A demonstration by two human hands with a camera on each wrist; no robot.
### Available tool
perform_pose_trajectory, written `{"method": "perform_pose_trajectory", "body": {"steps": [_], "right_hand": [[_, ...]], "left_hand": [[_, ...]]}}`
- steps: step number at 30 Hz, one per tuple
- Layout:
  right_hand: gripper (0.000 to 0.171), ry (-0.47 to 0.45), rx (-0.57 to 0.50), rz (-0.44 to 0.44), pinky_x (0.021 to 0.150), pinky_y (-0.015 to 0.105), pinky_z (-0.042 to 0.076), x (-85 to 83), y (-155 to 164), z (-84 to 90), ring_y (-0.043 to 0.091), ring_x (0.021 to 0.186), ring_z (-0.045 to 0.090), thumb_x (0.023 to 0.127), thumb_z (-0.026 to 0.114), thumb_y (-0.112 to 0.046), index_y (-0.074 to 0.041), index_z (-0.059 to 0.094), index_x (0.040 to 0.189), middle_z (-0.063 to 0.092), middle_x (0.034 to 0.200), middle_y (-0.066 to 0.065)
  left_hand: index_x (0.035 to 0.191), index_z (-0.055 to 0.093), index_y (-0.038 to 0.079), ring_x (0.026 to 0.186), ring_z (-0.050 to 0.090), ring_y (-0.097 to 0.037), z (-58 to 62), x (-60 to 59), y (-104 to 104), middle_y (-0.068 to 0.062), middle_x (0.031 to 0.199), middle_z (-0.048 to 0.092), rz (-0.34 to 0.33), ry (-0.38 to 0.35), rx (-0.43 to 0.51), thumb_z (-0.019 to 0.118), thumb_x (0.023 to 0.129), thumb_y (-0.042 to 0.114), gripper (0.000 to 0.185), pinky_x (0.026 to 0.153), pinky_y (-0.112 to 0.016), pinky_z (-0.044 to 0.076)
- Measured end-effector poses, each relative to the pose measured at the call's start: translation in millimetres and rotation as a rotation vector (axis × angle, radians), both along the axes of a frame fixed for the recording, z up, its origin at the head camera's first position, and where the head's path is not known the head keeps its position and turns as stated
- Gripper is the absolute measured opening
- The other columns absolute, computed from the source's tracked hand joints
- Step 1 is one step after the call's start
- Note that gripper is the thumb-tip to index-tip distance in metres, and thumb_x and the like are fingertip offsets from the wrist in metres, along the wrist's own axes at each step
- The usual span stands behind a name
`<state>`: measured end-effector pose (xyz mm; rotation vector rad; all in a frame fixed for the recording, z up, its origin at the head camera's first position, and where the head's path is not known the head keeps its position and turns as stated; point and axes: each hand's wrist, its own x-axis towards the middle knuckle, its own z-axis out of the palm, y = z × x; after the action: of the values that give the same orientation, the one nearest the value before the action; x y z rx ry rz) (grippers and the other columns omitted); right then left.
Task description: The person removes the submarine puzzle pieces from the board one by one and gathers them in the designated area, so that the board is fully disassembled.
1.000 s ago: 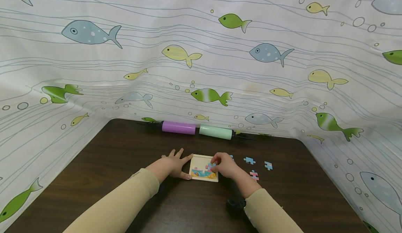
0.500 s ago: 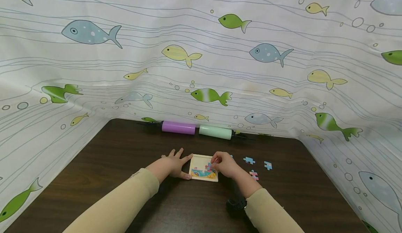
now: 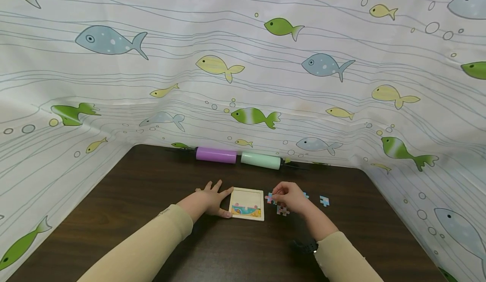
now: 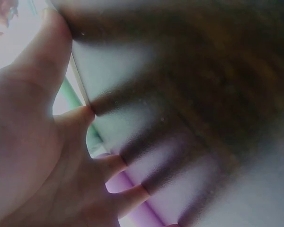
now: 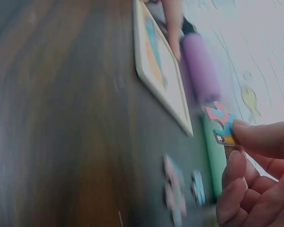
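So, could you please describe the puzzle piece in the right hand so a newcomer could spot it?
Start at the wooden puzzle tray on the dark table. Just right of it, the right hand pinches a pink-and-blue piece, the only one lifted off the table.

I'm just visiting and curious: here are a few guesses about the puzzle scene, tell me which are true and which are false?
1. The right hand pinches a puzzle piece. True.
2. The left hand is lifted high above the table. False: it rests flat on the table, its fingers touching the left edge of the puzzle tray.
3. The puzzle tray is fully filled. False: only its lower row shows coloured pieces.
4. A purple cylinder and a mint green cylinder lie end to end at the far edge of the table. True.
5. A loose piece lies right of the right hand. True.
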<state>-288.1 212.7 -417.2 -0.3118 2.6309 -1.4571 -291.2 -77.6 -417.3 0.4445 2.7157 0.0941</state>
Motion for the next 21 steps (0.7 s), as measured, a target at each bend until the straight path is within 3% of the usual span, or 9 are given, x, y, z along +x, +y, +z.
{"method": "perform_pose_trajectory", "body": {"steps": [7,14,21], "right_hand": [[0.01,-0.027,-0.011,-0.052,0.053,0.035,0.045,12.0,58,6.0,0.02,0.057,0.048,0.094,0.068,-0.007,0.002,0.065,0.098,0.058,0.074,0.01],[0.015,-0.03,0.058,-0.119,0.054,0.034,0.043,27.3,109,9.2,0.021,0.06,0.049,0.095,0.067,-0.011,0.002,0.066,0.101,0.056,0.077,0.008],[0.016,-0.09,0.132,-0.174,0.055,0.035,0.043,37.4,145,3.1,0.022,0.061,0.05,0.095,0.067,-0.013,0.002,0.067,0.099,0.056,0.078,0.006]], "left_hand": [[0.159,0.023,0.031,0.145,0.012,-0.045,-1.6,-1.8,-1,-0.015,0.162,0.014,0.001,-0.001,0.011,0.063,0.082,0.068,0.093,0.105,-0.07,0.022],[0.159,0.024,0.03,0.145,0.012,-0.047,-0.2,-0.7,-2,-0.016,0.162,0.014,-0.002,-0.006,0.033,0.064,0.083,0.066,0.093,0.104,-0.072,0.021],[0.158,0.024,0.029,0.145,0.013,-0.047,-0.1,-0.5,-2,-0.017,0.162,0.015,-0.005,-0.005,0.042,0.064,0.083,0.066,0.093,0.103,-0.072,0.021]]}}
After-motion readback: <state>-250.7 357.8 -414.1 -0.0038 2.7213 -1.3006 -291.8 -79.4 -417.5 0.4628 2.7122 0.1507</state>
